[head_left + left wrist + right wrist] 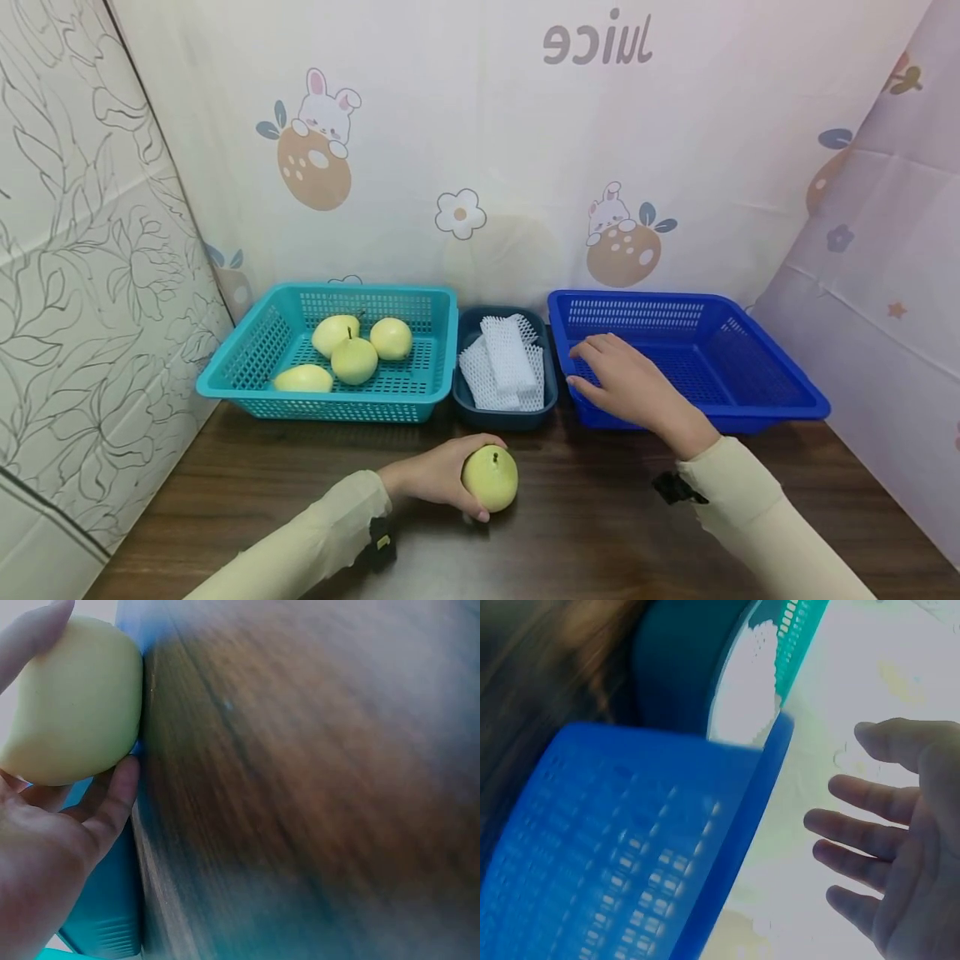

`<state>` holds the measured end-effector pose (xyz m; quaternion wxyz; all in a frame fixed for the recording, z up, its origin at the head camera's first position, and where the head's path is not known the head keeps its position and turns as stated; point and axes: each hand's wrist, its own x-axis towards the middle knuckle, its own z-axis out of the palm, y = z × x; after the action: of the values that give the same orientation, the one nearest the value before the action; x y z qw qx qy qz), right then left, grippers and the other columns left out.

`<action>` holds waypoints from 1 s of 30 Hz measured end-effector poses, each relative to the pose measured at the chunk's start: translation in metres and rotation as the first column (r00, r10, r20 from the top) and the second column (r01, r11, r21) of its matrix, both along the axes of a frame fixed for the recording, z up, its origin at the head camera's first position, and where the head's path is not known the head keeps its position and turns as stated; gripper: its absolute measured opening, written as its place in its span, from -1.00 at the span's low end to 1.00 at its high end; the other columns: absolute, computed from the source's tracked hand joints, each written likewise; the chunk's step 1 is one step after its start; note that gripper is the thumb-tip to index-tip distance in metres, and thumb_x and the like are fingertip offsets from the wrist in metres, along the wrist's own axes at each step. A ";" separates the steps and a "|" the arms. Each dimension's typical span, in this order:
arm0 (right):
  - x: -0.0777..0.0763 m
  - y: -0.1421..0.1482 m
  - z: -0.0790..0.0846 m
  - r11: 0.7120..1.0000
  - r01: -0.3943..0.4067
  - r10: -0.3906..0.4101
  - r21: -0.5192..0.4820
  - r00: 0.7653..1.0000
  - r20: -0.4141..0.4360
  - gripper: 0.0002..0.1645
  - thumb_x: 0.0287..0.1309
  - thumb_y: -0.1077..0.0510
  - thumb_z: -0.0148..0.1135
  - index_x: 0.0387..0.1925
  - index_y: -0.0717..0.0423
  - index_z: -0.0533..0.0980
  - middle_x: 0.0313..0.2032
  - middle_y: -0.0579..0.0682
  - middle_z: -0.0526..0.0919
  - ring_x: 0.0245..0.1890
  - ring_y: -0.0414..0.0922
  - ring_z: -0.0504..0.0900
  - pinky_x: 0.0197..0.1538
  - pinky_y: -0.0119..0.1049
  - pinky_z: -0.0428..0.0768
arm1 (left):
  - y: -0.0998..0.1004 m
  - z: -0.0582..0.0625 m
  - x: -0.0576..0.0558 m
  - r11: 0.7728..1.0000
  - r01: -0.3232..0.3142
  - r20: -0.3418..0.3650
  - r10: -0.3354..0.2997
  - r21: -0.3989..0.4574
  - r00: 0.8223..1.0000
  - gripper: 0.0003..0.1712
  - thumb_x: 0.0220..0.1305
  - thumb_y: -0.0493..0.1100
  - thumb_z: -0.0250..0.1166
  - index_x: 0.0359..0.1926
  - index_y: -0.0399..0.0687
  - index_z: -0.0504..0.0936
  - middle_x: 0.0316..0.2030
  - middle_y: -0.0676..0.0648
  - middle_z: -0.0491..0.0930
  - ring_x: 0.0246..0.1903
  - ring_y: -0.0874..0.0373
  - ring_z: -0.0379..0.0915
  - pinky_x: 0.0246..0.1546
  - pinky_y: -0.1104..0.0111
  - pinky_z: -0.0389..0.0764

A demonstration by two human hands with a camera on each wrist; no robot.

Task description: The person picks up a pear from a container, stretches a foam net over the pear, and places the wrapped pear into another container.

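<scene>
In the head view my left hand (444,473) grips a yellow-green pear (491,478) from its left side, low at the middle of the wooden table. The left wrist view shows the thumb and fingers around the same pear (79,701), close to the tabletop. My right hand (626,379) hovers by the left rim of the blue basket (765,367), holding nothing. Its fingers look spread and nearly straight in the right wrist view. Between the baskets stands a dark teal bin (504,421) with white foam net sleeves (510,354) in it.
A turquoise basket (330,408) at the back left holds several pears (354,360). Behind the containers hangs a pale printed cloth (495,150). A patterned panel (97,250) borders the left side. The dark brown table (570,533) runs under everything.
</scene>
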<state>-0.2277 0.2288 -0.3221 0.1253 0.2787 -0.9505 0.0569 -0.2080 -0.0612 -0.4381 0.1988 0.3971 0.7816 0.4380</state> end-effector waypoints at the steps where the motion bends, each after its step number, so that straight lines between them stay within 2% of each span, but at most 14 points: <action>1: -0.002 -0.004 0.000 1.000 -0.007 0.007 0.002 1.000 -0.010 -0.58 0.19 0.01 0.27 -0.04 0.24 0.53 -0.09 0.13 0.57 0.02 0.07 0.47 0.13 0.02 0.39 | 0.000 0.000 0.000 1.000 0.000 0.003 0.000 -0.001 1.000 -0.05 -0.20 -0.12 0.59 0.25 -0.06 0.33 -0.01 0.13 0.45 -0.07 0.26 0.40 -0.02 0.36 0.42; 7: -0.014 -0.028 -0.006 1.000 -0.021 0.021 0.023 1.000 -0.017 -0.48 0.13 0.00 0.33 0.01 0.27 0.50 -0.08 0.15 0.56 0.03 0.07 0.47 0.11 -0.03 0.41 | 0.000 0.002 0.001 1.000 0.000 0.027 0.000 -0.004 1.000 -0.07 -0.16 -0.12 0.57 0.26 -0.09 0.32 -0.01 0.12 0.46 -0.07 0.26 0.39 -0.02 0.35 0.42; 12: -0.023 -0.050 -0.014 0.995 -0.034 0.033 0.095 0.999 0.009 -0.39 0.06 0.00 0.40 0.06 0.28 0.48 -0.04 0.16 0.56 0.05 0.07 0.47 0.10 -0.07 0.44 | 0.000 0.002 0.002 1.000 0.002 0.033 -0.002 0.009 0.999 -0.08 -0.16 -0.14 0.57 0.25 -0.11 0.33 -0.01 0.10 0.46 -0.07 0.26 0.40 -0.02 0.35 0.42; 19: -0.031 -0.076 -0.023 0.986 -0.019 -0.002 0.167 0.992 0.125 -0.31 0.02 0.05 0.43 0.15 0.26 0.42 0.04 0.16 0.53 0.08 0.06 0.48 0.06 -0.10 0.50 | -0.001 -0.003 0.004 1.000 0.001 0.062 -0.001 0.001 0.998 -0.08 -0.16 -0.12 0.56 0.26 -0.08 0.32 -0.01 0.14 0.45 -0.07 0.26 0.40 -0.03 0.35 0.43; 23: -0.035 -0.083 -0.027 0.985 -0.009 -0.025 0.173 0.981 0.194 -0.22 0.00 0.07 0.45 0.22 0.27 0.36 0.11 0.20 0.49 0.13 0.09 0.44 0.09 -0.07 0.47 | -0.001 -0.004 0.005 1.000 0.006 0.063 -0.006 0.002 0.998 -0.08 -0.16 -0.14 0.57 0.25 -0.09 0.32 -0.02 0.14 0.45 -0.08 0.26 0.41 -0.04 0.36 0.43; 30: -0.046 -0.084 -0.029 0.983 0.008 -0.052 0.183 0.970 0.237 -0.18 0.02 0.11 0.44 0.27 0.28 0.31 0.19 0.23 0.43 0.18 0.10 0.42 0.15 -0.05 0.42 | 0.000 0.001 0.001 1.000 -0.001 0.037 0.001 0.006 0.999 -0.06 -0.18 -0.14 0.57 0.26 -0.13 0.32 -0.01 0.12 0.46 -0.08 0.26 0.40 -0.02 0.36 0.43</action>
<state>-0.2738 0.1445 -0.3510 -0.0160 0.2657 -0.9639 0.0021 -0.2066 -0.0610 -0.4376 0.2119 0.3893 0.7765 0.4479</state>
